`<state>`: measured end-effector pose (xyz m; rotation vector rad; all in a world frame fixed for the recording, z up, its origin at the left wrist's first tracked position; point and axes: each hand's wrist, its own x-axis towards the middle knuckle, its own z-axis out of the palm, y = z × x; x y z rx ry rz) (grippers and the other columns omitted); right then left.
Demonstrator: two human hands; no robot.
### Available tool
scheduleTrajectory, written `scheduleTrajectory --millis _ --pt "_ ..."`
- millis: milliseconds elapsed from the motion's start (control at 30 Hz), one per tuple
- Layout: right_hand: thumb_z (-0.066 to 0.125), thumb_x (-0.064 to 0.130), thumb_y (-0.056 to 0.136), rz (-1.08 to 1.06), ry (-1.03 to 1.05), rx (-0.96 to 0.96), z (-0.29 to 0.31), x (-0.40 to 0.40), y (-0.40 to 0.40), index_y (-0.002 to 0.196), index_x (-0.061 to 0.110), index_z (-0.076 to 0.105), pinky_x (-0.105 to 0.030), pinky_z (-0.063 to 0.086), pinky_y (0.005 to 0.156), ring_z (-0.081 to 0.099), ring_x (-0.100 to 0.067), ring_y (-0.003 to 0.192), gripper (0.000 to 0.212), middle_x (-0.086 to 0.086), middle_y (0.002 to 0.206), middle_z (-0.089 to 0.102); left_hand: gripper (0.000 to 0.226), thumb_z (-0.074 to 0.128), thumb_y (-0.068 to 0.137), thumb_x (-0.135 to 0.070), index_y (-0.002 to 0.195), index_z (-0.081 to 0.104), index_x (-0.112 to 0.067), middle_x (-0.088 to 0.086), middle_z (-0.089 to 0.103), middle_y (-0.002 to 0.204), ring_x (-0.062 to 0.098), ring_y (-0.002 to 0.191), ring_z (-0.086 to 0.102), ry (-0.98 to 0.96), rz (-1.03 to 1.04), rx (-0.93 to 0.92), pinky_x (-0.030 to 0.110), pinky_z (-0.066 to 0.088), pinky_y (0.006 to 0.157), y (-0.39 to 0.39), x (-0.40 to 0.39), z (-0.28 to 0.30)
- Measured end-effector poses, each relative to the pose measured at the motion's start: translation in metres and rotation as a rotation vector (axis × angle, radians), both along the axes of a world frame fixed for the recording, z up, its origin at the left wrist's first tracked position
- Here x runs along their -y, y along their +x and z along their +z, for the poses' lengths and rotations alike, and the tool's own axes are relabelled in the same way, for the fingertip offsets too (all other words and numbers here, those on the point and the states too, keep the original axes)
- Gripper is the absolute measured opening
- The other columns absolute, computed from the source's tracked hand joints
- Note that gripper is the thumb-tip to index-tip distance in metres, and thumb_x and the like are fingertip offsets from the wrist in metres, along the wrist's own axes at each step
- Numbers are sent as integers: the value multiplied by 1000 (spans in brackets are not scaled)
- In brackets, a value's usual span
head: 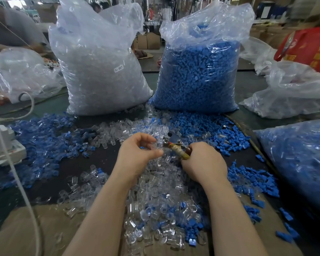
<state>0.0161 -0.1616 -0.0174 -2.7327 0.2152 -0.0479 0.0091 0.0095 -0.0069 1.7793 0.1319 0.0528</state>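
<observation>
Pliers-like tool (175,147) sat in right hand (203,163), fingers curled round its taped handle, head aimed at left hand (137,154). Left thumb and fingers pinched a small clear part (156,147), blurred, probably offered to the tool head for pressing. Tool lay between both hands, just above loose clear parts (155,191) on table (92,159). Blue parts (201,126) were heaped nearby, likely for easy reach.

1. I see a dark worktable (248,85) running far ahead of the right hand (204,163).
2. A brown cardboard sheet (44,228) covers its near edge, nearer me than the left hand (137,154) and to its left.
3. Cardboard boxes (149,40) stand far beyond both hands, blurred.
4. Bright light (17,2) shows far off to the upper left; I cannot tell its source.
</observation>
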Motion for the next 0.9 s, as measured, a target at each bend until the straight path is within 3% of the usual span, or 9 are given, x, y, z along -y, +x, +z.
scheduleTrajectory --millis 200,300,433,567,667,800,900 --pt "68 26 76 -8 -89 45 3 4 -1 73 20 52 -24 26 45 45 -14 55 17 2 67 52 34 85 70 -6 95 67 -19 2 66 79 4 62 59 -18 20 1 10 45 54 2 -2 -1" --pt "69 26 77 -11 -115 50 2 1 -2 73 21 51 -24 25 44 43 -14 54 19 2 67 51 29 83 73 -8 94 74 -25 0 66 75 6 63 58 20 -7 19 14 47 58 1 -1 -1" --pt "67 30 78 -15 -41 60 -1 3 -1 75 22 53 -25 27 45 45 -14 56 16 4 68 53 26 84 72 -9 94 77 -20 1 67 76 4 61 59 -24 -6 -3 11 48 58 1 -1 0" --pt "62 36 82 -19 119 124 -2 5 1 79 22 55 -28 31 50 52 -19 64 16 3 72 58 19 77 82 -14 101 75 -15 -2 74 76 4 63 65 -150 -4 -37 13 52 63 2 -1 2" --pt "63 36 83 -3 283 228 1 4 3 73 25 52 -27 33 51 52 -12 64 19 9 69 58 17 72 85 -9 102 73 -13 -2 75 77 9 73 71 -303 -27 -71 21 58 73 3 0 5" --pt "69 30 88 64 598 333 3 -3 1 77 22 57 -34 42 58 50 -11 60 18 8 65 56 31 80 66 -13 95 71 -6 5 75 80 16 78 73 -419 -34 -83 22 58 69 1 3 9" --pt "69 25 90 136 760 380 4 -8 -2 80 18 59 -24 39 53 44 -4 53 15 14 58 54 42 84 50 -23 87 71 -6 5 74 74 14 70 72 -393 -1 -74 20 56 62 -1 10 11"
